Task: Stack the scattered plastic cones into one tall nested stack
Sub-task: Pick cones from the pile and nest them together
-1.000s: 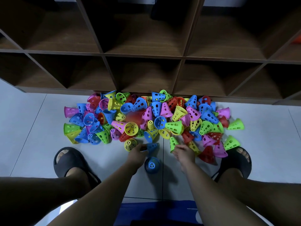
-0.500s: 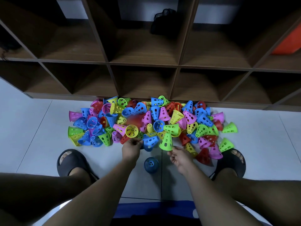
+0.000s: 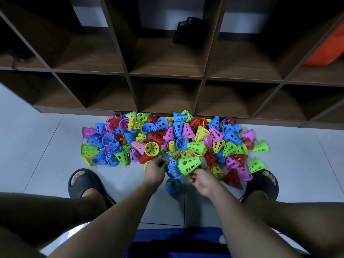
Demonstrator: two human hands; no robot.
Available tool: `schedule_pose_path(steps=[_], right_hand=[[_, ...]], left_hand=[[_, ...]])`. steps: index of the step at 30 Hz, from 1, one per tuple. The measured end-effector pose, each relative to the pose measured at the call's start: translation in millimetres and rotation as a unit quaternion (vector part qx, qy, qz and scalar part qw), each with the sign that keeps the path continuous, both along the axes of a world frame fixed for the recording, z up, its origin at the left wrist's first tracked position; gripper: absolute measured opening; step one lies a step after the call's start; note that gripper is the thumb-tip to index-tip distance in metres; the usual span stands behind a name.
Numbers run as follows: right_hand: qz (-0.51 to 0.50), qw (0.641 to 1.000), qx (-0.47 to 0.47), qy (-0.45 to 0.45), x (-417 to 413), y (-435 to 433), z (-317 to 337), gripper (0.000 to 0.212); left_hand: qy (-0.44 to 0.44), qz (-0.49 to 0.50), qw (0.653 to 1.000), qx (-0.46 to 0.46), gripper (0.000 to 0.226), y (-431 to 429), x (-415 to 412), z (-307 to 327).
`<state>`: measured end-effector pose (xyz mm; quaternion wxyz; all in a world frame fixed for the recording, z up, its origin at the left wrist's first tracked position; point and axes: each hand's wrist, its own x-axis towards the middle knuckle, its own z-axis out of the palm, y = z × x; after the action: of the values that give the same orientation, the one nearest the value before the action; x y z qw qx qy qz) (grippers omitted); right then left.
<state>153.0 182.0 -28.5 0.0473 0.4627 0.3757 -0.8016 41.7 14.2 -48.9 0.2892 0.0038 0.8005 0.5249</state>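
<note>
Fingers (image 3: 195, 173) of right hand (image 3: 202, 178) pinch a slotted lime-green cone (image 3: 189, 164); left hand (image 3: 155, 169) fingers clasp a slotted blue cone (image 3: 174, 169).

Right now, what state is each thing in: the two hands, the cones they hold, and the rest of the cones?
left hand: fingers curled, holding the blue cone.
blue cone: lifted, touching the green cone.
right hand: pinching the green cone.
green cone: held tilted on its side.
dark blue cone: upright, apart from the pile.
cone pile: scattered, unstacked.
</note>
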Motion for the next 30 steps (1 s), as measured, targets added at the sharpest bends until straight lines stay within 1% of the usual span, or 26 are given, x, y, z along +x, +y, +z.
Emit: schedule_pose_path(steps=[4, 9, 16, 19, 21, 22, 24, 26, 29, 30], right_hand=[[0.015, 0.999, 0.034, 0.006, 0.8, 1.6, 0.5, 0.033], [0.089, 0.990, 0.113, -0.017, 4.7, -0.6, 6.7, 0.032], [0.108, 0.981, 0.158, 0.010, -3.1, -3.7, 13.7, 0.036], [0.136, 0.970, 0.202, 0.005, -7.6, -2.7, 16.7, 0.037], [0.158, 0.962, 0.224, -0.007, -7.1, -2.4, 19.3, 0.038], [0.165, 0.959, 0.230, -0.013, -6.3, -2.7, 20.7, 0.038], [0.179, 0.954, 0.240, -0.024, -5.1, -3.4, 20.7, 0.040], [0.191, 0.948, 0.252, -0.027, -4.3, -5.1, 19.9, 0.043], [0.205, 0.942, 0.264, -0.022, -3.9, -6.8, 22.3, 0.051], [0.211, 0.939, 0.270, -0.021, -3.1, -6.7, 24.6, 0.050]], left_hand=[[0.028, -0.042, 0.998, -0.033, 0.013, -2.8, 3.7, 1.4], [0.093, -0.125, 0.982, -0.109, 0.019, -7.9, 11.3, -2.8], [0.157, -0.138, 0.971, -0.118, 0.023, -6.3, 14.2, 0.3], [0.170, -0.151, 0.968, -0.106, 0.017, -6.4, 13.7, 1.6], [0.155, -0.154, 0.971, -0.094, 0.013, -8.4, 14.1, -1.3], [0.132, -0.144, 0.977, -0.084, 0.012, -9.4, 15.1, -1.4], [0.057, -0.097, 0.993, -0.043, 0.011, -12.4, 16.9, -2.5], [-0.015, -0.051, 0.999, 0.001, 0.011, -16.6, 17.3, -4.9], [-0.052, -0.040, 0.998, 0.018, 0.011, -21.8, 16.2, -5.2], [-0.056, -0.037, 0.998, 0.016, 0.011, -22.9, 15.7, -5.3]])
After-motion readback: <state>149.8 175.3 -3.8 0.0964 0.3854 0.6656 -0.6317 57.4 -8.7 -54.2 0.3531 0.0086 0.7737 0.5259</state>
